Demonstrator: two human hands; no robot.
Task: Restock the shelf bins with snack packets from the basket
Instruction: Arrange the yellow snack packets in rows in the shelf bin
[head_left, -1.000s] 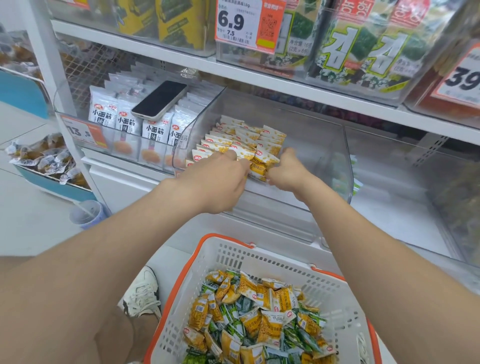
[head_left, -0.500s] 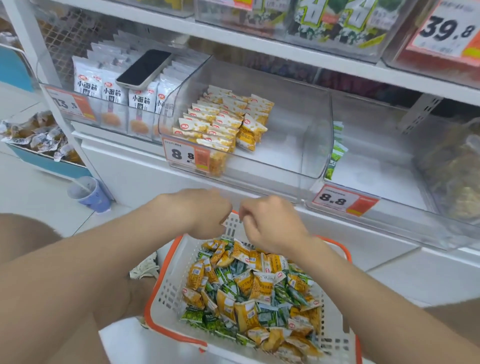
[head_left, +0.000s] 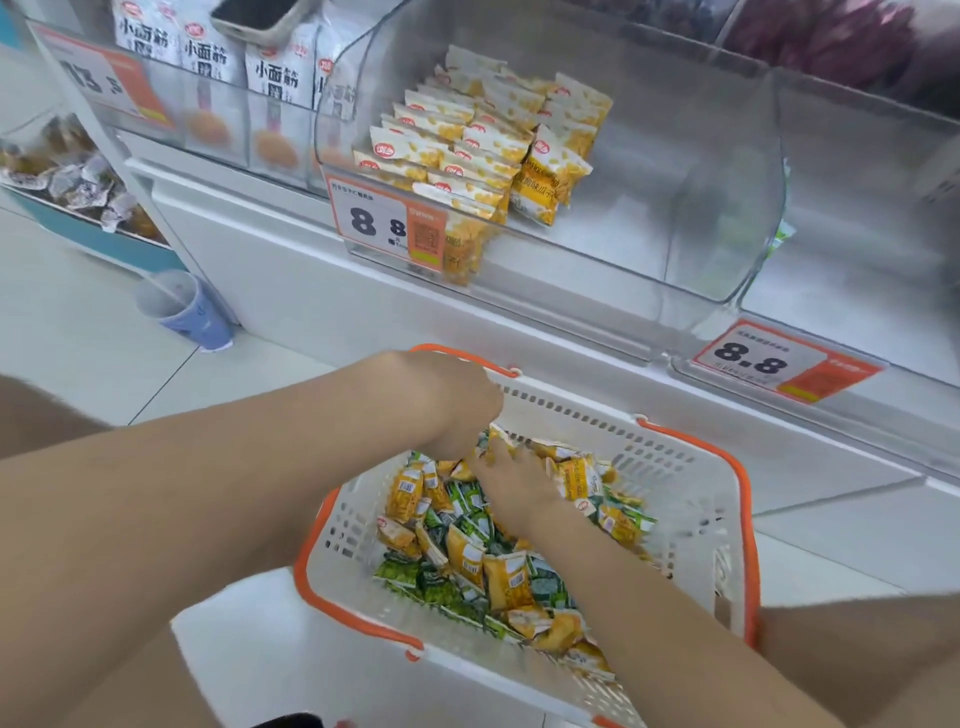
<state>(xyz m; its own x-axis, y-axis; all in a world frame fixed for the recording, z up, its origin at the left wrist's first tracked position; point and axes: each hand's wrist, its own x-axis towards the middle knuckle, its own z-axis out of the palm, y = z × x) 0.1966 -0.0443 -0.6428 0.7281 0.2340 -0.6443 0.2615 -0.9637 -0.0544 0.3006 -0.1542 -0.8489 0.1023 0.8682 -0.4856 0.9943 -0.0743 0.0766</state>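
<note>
The white basket (head_left: 691, 499) with orange handles sits on the floor below the shelf, full of yellow snack packets (head_left: 506, 579) and green snack packets (head_left: 400, 571). Both my hands are down in its far end. My left hand (head_left: 447, 405) is curled knuckles-up over the pile, its fingertips hidden among the packets. Just below it, my right hand (head_left: 511, 480) lies in the pile with its fingers closed round a yellow packet (head_left: 501, 435) that sticks up. The clear shelf bin (head_left: 717, 171) above holds rows of the same yellow packets (head_left: 467, 135) in its left half.
A price tag (head_left: 389, 223) hangs on the bin front. To the left stands a bin of white packets (head_left: 270, 78) with a phone (head_left: 260, 13) on top. A blue cup (head_left: 182, 306) stands on the floor by the shelf post. Another clear bin (head_left: 857, 291) is on the right.
Both hands left the shelf bin, came down over the basket rim and now reach into the packet pile. The view has tilted down toward the basket.
</note>
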